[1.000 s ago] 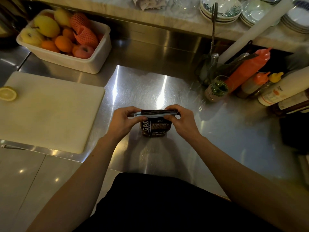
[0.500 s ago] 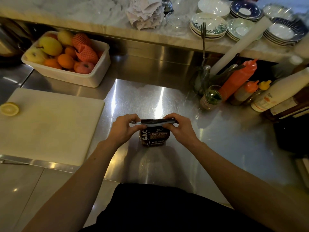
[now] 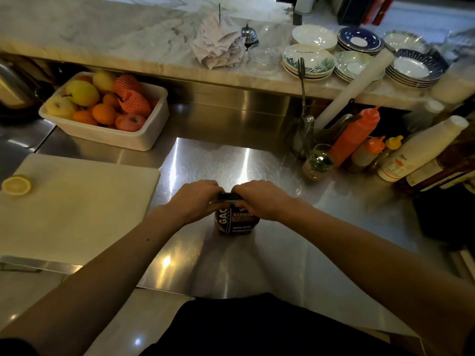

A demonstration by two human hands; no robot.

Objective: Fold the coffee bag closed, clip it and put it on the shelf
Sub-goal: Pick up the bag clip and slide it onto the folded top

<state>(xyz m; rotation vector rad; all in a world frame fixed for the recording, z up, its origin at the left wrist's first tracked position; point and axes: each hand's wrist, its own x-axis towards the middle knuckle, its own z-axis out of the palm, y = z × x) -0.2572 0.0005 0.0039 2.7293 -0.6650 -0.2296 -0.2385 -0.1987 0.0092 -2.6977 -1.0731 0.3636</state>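
Note:
A dark coffee bag (image 3: 237, 223) with white lettering stands upright on the steel counter (image 3: 321, 227) in front of me. A long pale clip (image 3: 227, 199) lies along its folded top, mostly covered by my fingers. My left hand (image 3: 194, 201) is closed over the left end of the top and the clip. My right hand (image 3: 262, 200) is closed over the right end. The two hands nearly touch above the bag. The marble shelf (image 3: 128, 44) runs along the back, above the counter.
A white cutting board (image 3: 77, 209) with a lemon half (image 3: 16, 185) lies left. A white tub of fruit (image 3: 108, 136) sits back left. Sauce bottles (image 3: 354, 136) and a glass (image 3: 318, 163) crowd the right. Stacked plates (image 3: 308, 61) and paper slips (image 3: 218, 47) are on the shelf.
My hands have slid inward along the bag's top and now cover most of the clip. The camera has tilted up, showing more of the shelf.

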